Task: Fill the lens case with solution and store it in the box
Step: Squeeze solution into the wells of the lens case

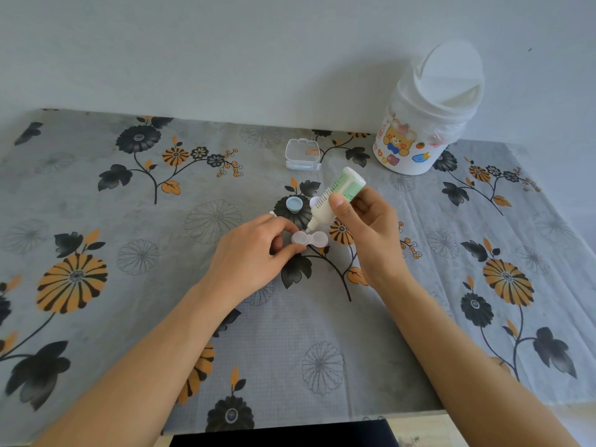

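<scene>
On the flower-printed grey tablecloth (135,204), the left hand (254,253) pinches the clear twin-well lens case (309,238) steady while the right hand (364,227) clamps the tilted white solution bottle (335,198), nozzle at the left well: filling is underway, and next probably comes the other well.

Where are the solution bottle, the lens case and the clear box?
solution bottle (335,196): head view, on its label.
lens case (317,238): head view, right well.
clear box (301,151): head view, open lid.
</scene>
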